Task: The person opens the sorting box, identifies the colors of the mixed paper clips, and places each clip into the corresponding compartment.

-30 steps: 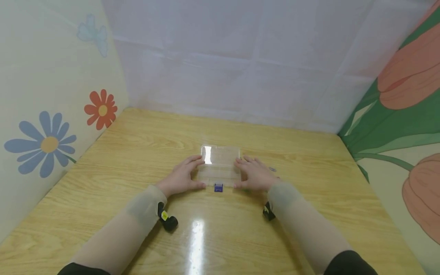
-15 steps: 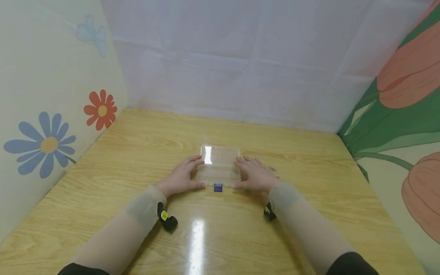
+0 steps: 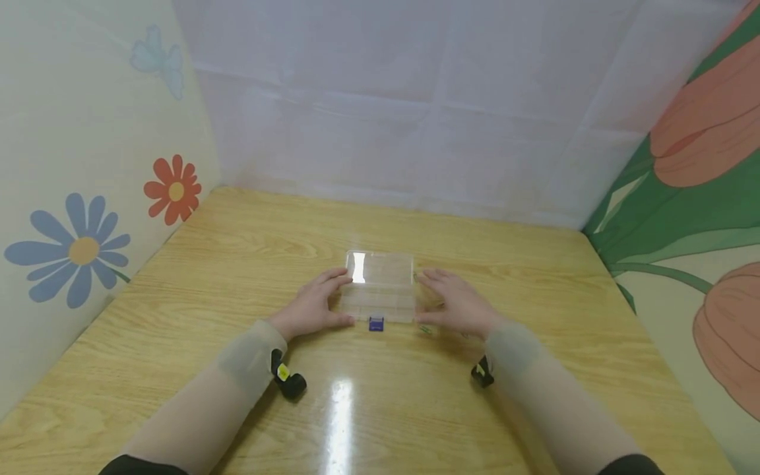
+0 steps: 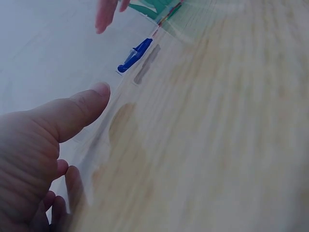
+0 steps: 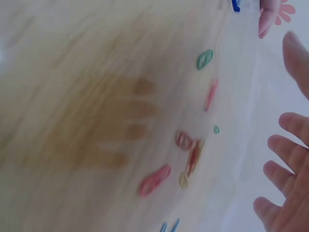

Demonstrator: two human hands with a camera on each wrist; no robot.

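A clear plastic compartment box point(image 3: 382, 302) with a blue latch point(image 3: 377, 324) at its front lies mid-table. My left hand point(image 3: 315, 303) rests along its left side, thumb near the front corner and fingertips at the left edge. In the left wrist view, the left thumb point(image 4: 79, 111) is extended beside the box wall, and the blue latch lies ahead of it. My right hand point(image 3: 457, 303) is just off the box's right side, fingers spread and holding nothing. Several small coloured loops like paper clips, among them a green one point(image 5: 204, 59) and a pink one point(image 5: 154, 181), lie beneath the right hand.
The wood-grain table point(image 3: 380, 409) meets a white cloth backdrop point(image 3: 380, 119) at the rear. Flower-printed panels stand at the left point(image 3: 65, 145) and right point(image 3: 700, 198). Each wrist carries a small black camera.
My right hand has drawn back a little to the right from the box edge, bringing a green clip into view under its thumb. The left hand and the box have stayed put.
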